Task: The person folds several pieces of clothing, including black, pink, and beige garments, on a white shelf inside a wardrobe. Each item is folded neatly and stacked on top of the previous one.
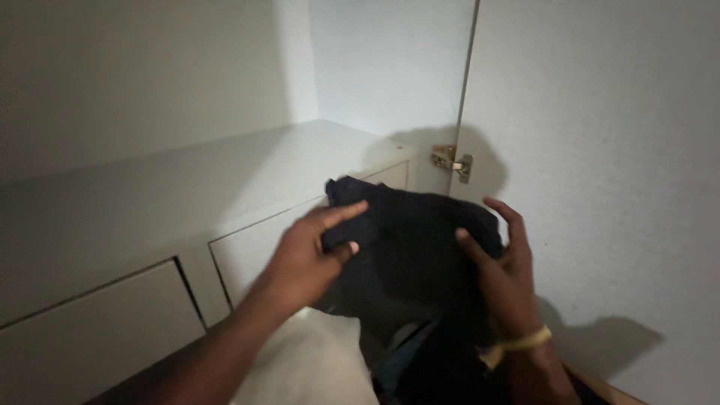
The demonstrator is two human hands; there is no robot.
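Two broad pale surfaces fill most of what I see: the open cupboard door (600, 150) standing at three o'clock, and the flat top of the white drawer unit (187, 187) running from nine o'clock up toward twelve. The drawer fronts (97, 322) below that top sit shut, at about eight o'clock.

Next in size is the dark folded garment (412, 247), held up at the centre of my view, in the air between the drawer unit and the door, just in front of the cupboard opening. Something pale and soft (315, 360) lies below it at six o'clock; I cannot tell what it is.

My left hand (311, 259) grips the garment's left edge, thumb pressed against the front and fingers spread over the top, partly closed on the cloth. My right hand (506, 270) cups the right edge, fingers curled loosely behind it and thumb in front. A yellow band (525, 341) circles that wrist.

The small metal hinge (452, 161) sits at one o'clock, close above the cloth.

To handle this well, I judge I should keep both grips level so the fold does not sag open, and keep the fabric away from the hinge, where it could snag.
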